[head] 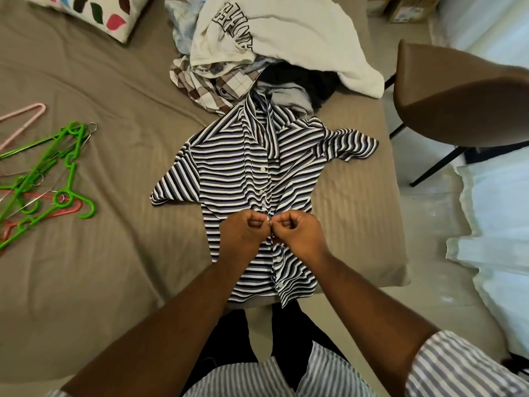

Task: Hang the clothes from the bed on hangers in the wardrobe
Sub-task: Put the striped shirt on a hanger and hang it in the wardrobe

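Dead centre on the taupe-sheeted bed (114, 267): black, white and blue striped short-sleeve button shirt (243, 173), spread flat, collar toward 12 o'clock. Left hand (246, 229) and right hand (297, 231) both curled tight, pinching the shirt's front edges at a button, fingertips pretty much touching. Heap of crumpled clothes (286, 32) at 12, white printed top uppermost. Tangle of green plastic hangers (70, 167) at 9. Brown chair (458, 90) over at 2.

White pillow (94, 12) w/ multicolour blobs, top left. Brown chair (458, 96) w/ black legs at right, on pale tiled floor (429, 239). Cardboard box (412, 7) top right, beyond chair. White sheer curtain (501, 224) bunched along right edge.
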